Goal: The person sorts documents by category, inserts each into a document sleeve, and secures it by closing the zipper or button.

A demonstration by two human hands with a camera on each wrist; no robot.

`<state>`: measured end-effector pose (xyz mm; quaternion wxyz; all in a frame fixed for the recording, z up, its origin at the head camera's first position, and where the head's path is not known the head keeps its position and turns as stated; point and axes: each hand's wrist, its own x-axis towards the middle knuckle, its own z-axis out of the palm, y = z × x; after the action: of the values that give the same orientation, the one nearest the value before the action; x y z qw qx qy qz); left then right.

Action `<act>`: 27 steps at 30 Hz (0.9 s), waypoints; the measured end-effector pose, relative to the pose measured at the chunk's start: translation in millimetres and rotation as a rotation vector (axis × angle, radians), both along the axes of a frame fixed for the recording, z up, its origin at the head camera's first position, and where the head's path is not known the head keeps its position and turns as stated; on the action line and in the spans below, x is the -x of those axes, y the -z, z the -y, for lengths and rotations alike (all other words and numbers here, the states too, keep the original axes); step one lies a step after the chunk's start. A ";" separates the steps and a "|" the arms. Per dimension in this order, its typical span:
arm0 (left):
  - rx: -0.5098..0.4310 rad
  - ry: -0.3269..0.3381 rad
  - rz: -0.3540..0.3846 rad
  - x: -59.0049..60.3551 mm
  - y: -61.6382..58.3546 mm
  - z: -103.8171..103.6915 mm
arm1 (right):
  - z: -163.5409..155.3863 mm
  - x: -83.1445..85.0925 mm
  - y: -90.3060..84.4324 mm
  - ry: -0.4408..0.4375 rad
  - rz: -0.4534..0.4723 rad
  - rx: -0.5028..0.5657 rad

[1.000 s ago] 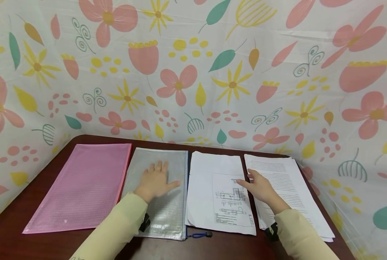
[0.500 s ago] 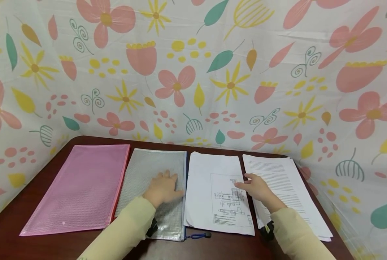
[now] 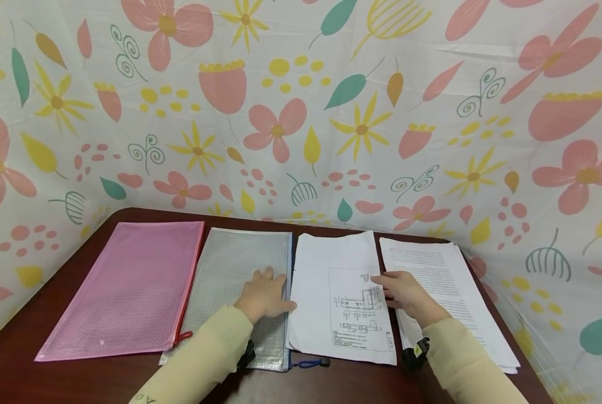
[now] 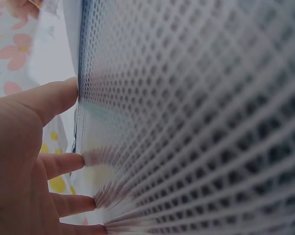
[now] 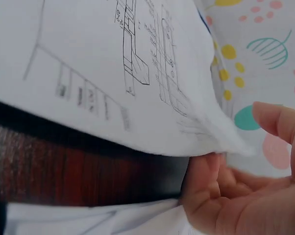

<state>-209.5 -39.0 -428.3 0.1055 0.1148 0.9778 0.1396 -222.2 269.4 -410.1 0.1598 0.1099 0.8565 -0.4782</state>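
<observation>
My left hand (image 3: 267, 292) lies flat with straight fingers on a clear mesh zip pouch (image 3: 230, 269), close to its right, blue-trimmed edge. The left wrist view shows the fingers (image 4: 59, 164) pressed against the mesh (image 4: 211, 122). My right hand (image 3: 399, 292) is at the right edge of a white sheet with a line drawing (image 3: 331, 292). In the right wrist view its fingers (image 5: 206, 181) curl under that sheet's lifted edge (image 5: 88, 58), with the thumb above. The sheet's far right corner stands slightly raised.
A pink mesh pouch (image 3: 129, 286) lies left of the clear one. A stack of printed text pages (image 3: 442, 275) lies at the right. A blue zipper pull (image 3: 311, 363) sticks out near the dark wooden table's (image 3: 361, 381) front edge. Floral cloth (image 3: 301, 112) walls the back and sides.
My left hand slid right across the clear pouch toward its right edge. My right hand's fingers went under the drawing sheet's edge, and that edge has lifted.
</observation>
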 end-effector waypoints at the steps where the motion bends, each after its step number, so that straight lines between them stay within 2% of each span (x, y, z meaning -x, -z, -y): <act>1: 0.000 -0.002 -0.001 0.1 0.3 -0.7 | -0.2 -1.3 -0.5 -0.006 0.002 -0.002; 7: 0.010 -0.013 0.004 1.2 1.7 -4.3 | -1.6 -17.7 -1.0 -0.151 0.031 0.016; 10: -0.006 -0.023 0.002 3.0 2.6 -4.6 | -4.2 -25.6 0.9 -0.176 0.037 0.032; 19: -0.056 -0.059 0.003 16.5 9.8 -3.7 | -12.8 -31.5 3.4 0.006 -0.111 -0.004; 27: -0.182 -0.084 -0.046 26.2 9.1 -5.1 | -14.9 -35.0 0.7 0.124 -0.197 -0.020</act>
<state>-235.7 -33.9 -437.4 0.0662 0.0860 0.9673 0.2293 -187.2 284.3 -410.9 0.0436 0.1168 0.8643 -0.4873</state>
